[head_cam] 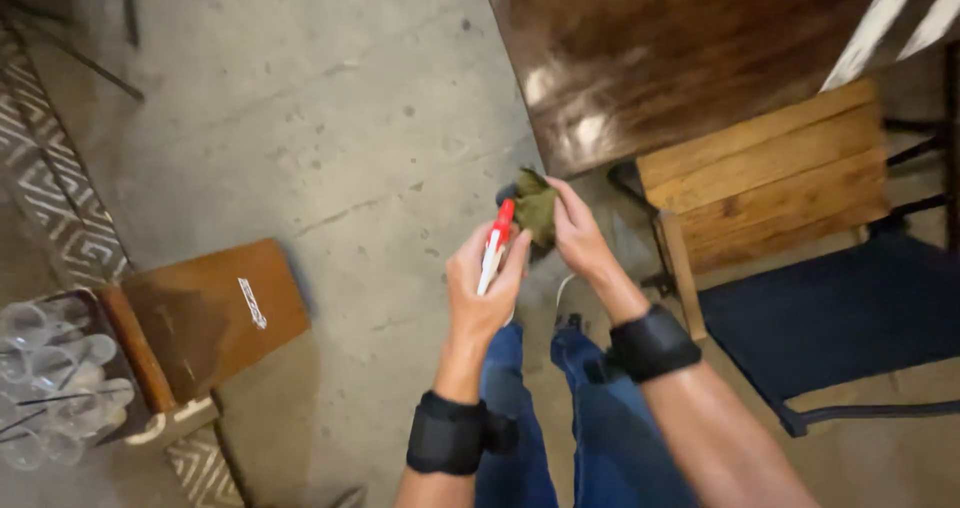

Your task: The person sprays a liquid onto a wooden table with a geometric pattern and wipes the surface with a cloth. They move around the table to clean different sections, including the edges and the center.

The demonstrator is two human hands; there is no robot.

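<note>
A: Item one?

B: Spray bottle, white body, red nozzle cap. Held upright in the left hand, fingers wrapped round the body, red top standing clear above the fist.

A: Item two?

B: Cloth, olive green, crumpled. Pinched in the right hand, fingers closed on its right side. It sits just beside the red nozzle, up and to the right; whether the two touch cannot be told.

A: Position of both items?

B: In the air in front of the person, over the floor, just below the near corner of the worktop. Neither rests on any surface. The two hands are close together, the left lower and nearer the body.

A: Fittings on the arms?

B: One black wrist band on the left forearm, one black wrist band on the right. Blue jeans show beneath.

A: Surroundings?

B: Worktop, dark glossy wood, upper right. Wooden slatted chair under its edge. Dark blue seat on a metal frame, right. Concrete floor, grey, stained. Brown wooden stool, lower left, with a small white label. Rack of clear plastic cups at the left edge. Patterned rug along the left.
</note>
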